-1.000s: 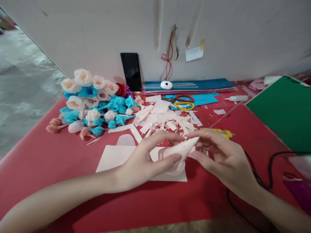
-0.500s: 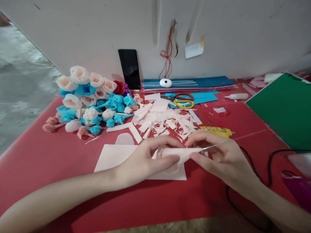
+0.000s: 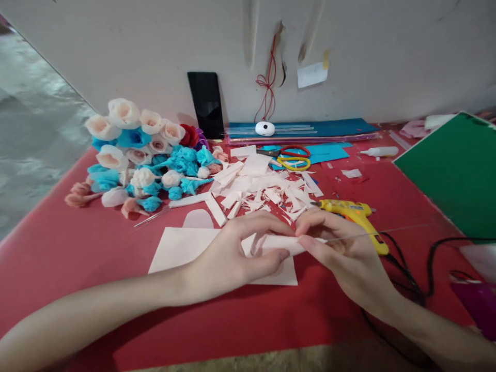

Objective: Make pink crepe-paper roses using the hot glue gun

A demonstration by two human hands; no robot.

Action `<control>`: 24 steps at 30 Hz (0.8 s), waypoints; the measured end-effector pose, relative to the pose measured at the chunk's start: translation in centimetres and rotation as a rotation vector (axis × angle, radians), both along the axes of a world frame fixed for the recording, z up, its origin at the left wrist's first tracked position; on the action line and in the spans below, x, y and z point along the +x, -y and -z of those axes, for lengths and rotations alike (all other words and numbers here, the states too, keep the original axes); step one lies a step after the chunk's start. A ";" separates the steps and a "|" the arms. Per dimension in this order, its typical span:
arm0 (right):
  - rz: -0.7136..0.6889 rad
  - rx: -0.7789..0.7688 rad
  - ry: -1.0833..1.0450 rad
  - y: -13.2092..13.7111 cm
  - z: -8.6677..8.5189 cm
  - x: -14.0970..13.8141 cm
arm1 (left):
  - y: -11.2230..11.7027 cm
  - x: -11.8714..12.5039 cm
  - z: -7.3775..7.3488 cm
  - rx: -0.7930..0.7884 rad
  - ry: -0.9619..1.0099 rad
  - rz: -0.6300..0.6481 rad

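Observation:
Between my two hands is a pale pink paper flower (image 3: 276, 245), rolled into a cone around a thin wire stem (image 3: 351, 237). My left hand (image 3: 244, 253) is closed around its wider end, thumb in front and fingers behind. At the narrow end my right hand (image 3: 337, 248) pinches the paper between thumb and fingertips, and the stem runs out rightward past the palm. Beneath my hands lies a pale sheet of paper (image 3: 178, 248), partly covered. A rounded paper petal (image 3: 198, 219) rests just behind that sheet.
Paper scraps (image 3: 263, 186) lie beyond my hands, with scissors (image 3: 293, 157) behind them. Finished paper flowers (image 3: 132, 155) are heaped at the left. A yellow glue gun (image 3: 351, 211) with black cable sits right of the scraps. A green board (image 3: 453, 175) stands at right; a phone (image 3: 207, 106) leans on the wall.
My right hand has turned slightly and its fingertips have shifted left along the cone. The stem now shows longer, and more of the glue gun is visible.

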State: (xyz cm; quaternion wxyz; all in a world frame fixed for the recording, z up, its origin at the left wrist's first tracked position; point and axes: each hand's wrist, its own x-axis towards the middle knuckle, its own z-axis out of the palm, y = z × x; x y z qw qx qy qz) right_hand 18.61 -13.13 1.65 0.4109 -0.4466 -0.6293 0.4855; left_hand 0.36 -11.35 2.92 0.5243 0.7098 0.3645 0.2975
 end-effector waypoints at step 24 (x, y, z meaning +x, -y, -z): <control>0.111 -0.147 -0.058 -0.6 0.8 -0.5 | -0.4 0.3 2.1 -0.189 0.056 0.001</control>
